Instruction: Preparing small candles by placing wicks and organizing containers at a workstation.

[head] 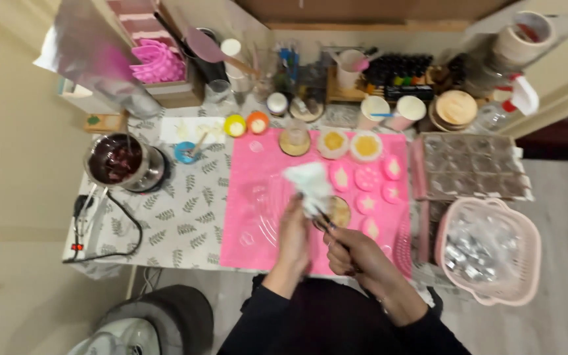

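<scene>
Hands of the person meet over the pink mat (258,197), which lies on the surface with the leaf-pattern cloth (179,217). The left hand (295,240) has its fingers closed around the lower part of a white crumpled tissue (307,184); the tissue rises above these fingers and spreads out over the mat. The right hand (348,253) is just beside the left one, and its fingers are together around a thin dark tool (327,220), whose tip points up toward the tissue and a small round brown piece (339,212). This piece lies on the mat between the two hands, touching or nearly touching the tissue; I cannot tell which, because the picture is blurred there.

Around the hands, several pink round moulds (366,177) with pale shapes inside lie on the right part of the mat. Two round dishes with yellow filling (350,144) stand at the far edge of the mat. At the left, well apart from the hands, a metal pot with dark content (116,161) stands on the cloth. At the right, a pink basket (520,263) holds shiny small things, and behind it lies a clear tray with compartments (471,164).
</scene>
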